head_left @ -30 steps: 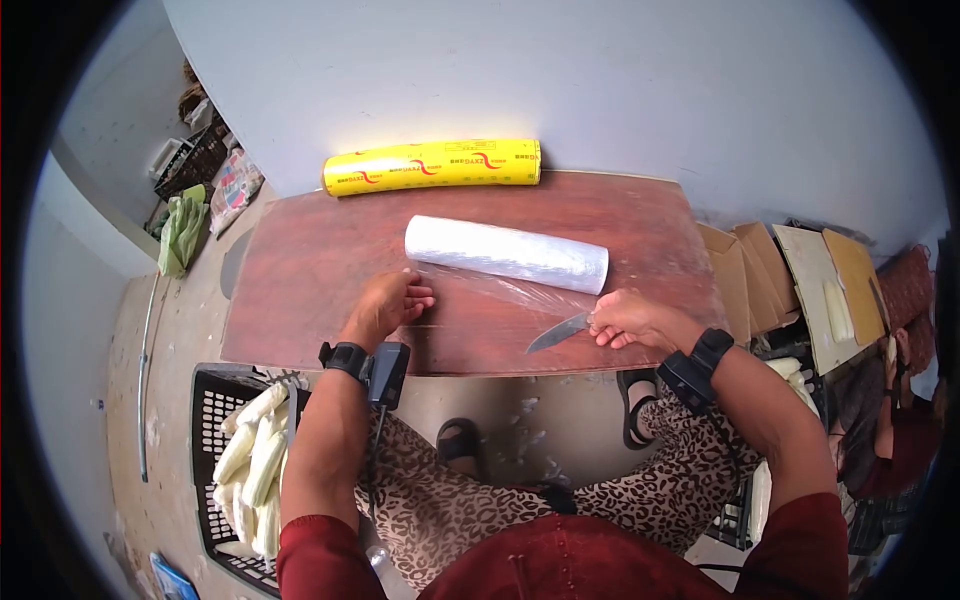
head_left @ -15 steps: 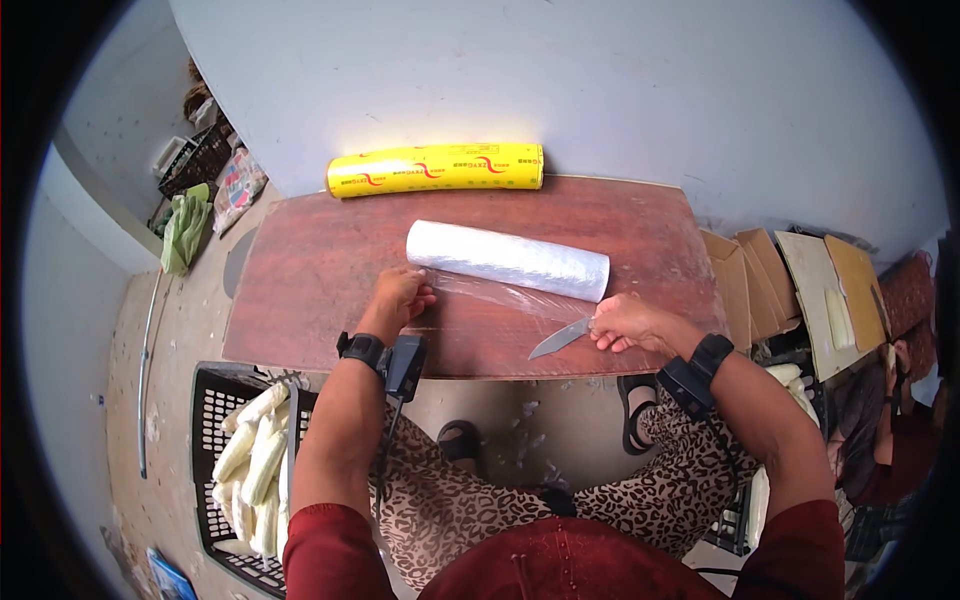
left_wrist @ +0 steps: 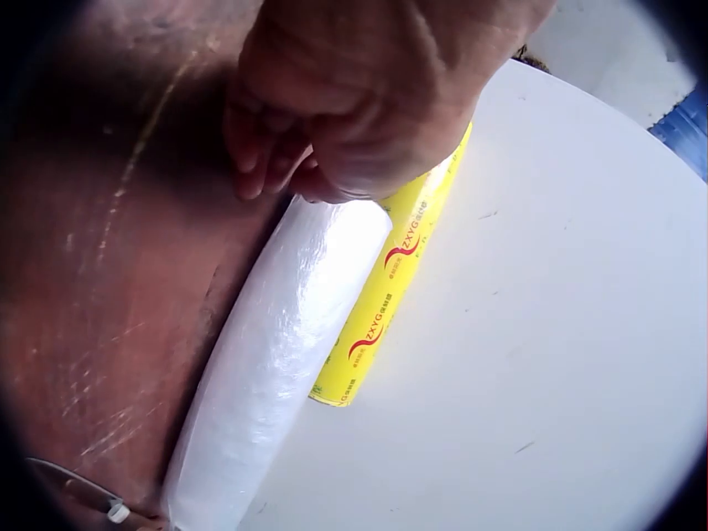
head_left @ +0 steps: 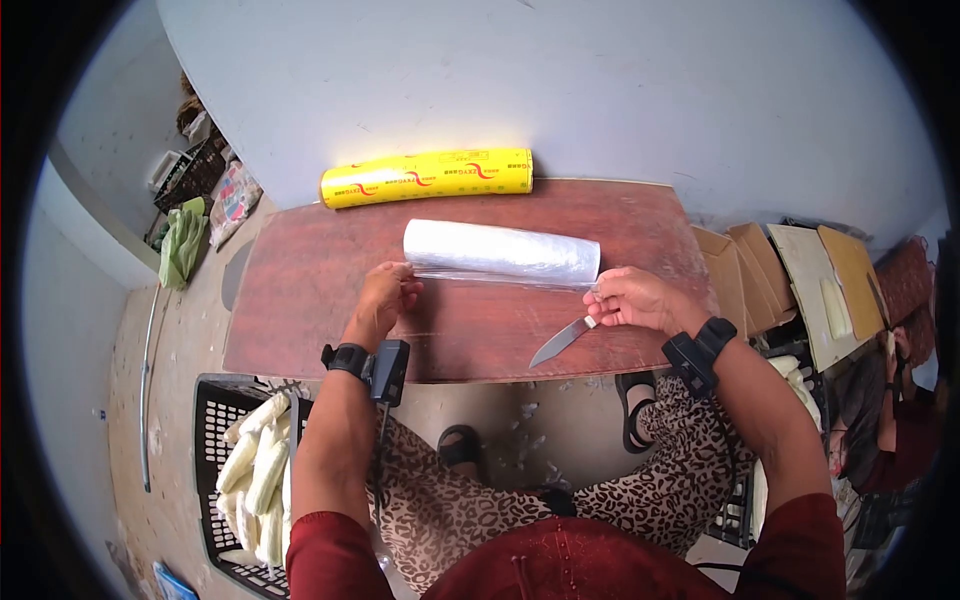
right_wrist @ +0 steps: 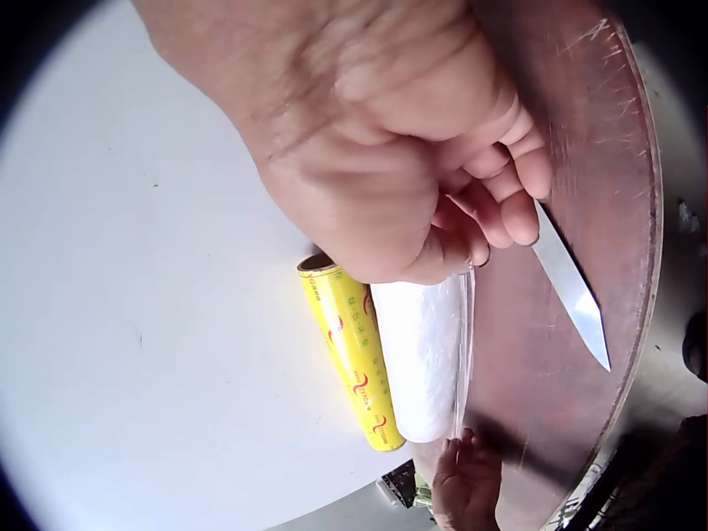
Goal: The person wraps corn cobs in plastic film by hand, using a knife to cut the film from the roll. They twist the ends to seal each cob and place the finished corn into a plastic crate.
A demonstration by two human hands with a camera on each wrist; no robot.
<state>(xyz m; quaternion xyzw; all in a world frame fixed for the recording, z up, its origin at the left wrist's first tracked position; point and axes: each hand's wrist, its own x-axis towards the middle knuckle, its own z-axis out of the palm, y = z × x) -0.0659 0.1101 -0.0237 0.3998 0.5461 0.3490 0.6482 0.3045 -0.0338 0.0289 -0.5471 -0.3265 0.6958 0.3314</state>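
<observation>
A roll of clear plastic film (head_left: 502, 250) lies on the red-brown table (head_left: 480, 350), a narrow strip of its film drawn along the near side. At the roll's left end, my left hand (head_left: 387, 296) pinches that film edge between thumb and fingers. My right hand (head_left: 640, 299) pinches the film at the right end. Below the right fingers a knife (head_left: 560, 343) points toward the table's near edge; the right wrist view shows its blade (right_wrist: 572, 299) coming out from under the curled fingers, the handle mostly hidden.
A yellow printed roll (head_left: 430, 178) lies at the table's back edge by the wall. Black crates of pale husked cobs (head_left: 265, 470) stand on the floor left and right of the legs. Cardboard (head_left: 745, 275) leans at the right, where another person partly shows.
The stretched film strip has moved up close to the roll and narrowed. My right hand has risen a little, and the knife now hangs at a steeper slant below it.
</observation>
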